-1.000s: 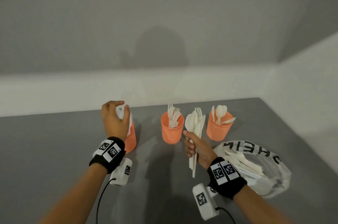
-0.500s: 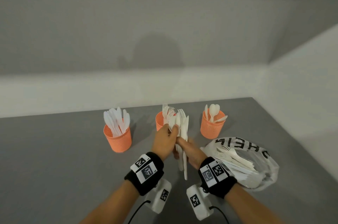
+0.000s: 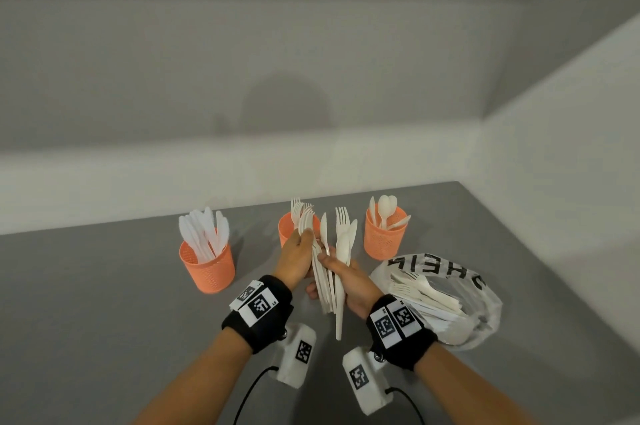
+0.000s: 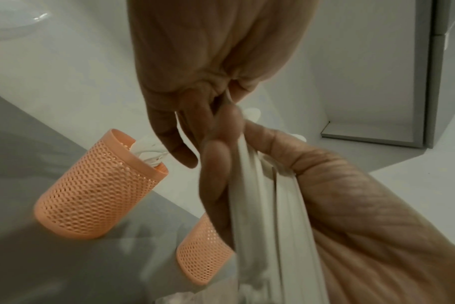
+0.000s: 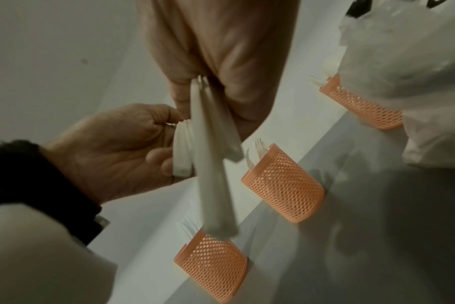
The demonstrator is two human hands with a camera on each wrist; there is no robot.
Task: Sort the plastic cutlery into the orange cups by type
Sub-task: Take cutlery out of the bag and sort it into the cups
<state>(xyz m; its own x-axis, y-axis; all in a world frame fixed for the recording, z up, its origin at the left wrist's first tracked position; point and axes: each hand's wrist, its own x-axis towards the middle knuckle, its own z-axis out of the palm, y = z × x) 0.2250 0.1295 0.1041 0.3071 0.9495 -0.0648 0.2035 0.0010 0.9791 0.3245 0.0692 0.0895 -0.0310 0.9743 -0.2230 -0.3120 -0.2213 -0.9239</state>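
From the head camera I see my right hand (image 3: 349, 282) gripping a mixed bundle of cutlery (image 3: 334, 272) upright above the grey desk (image 3: 86, 303), while my left hand (image 3: 297, 256) pinches a few forks (image 3: 306, 223) out of it. Behind stand three orange cups: the knife cup (image 3: 207, 267) on the left, the fork cup (image 3: 287, 230) in the middle, the spoon cup (image 3: 384, 234) on the right. A plastic bag (image 3: 450, 296) with more cutlery lies just right of my right hand.

The left wrist camera shows my left fingers (image 4: 179, 131) curled round thin handles.

The right wrist camera shows my right fingers (image 5: 185, 98) clamping the bundle's handles
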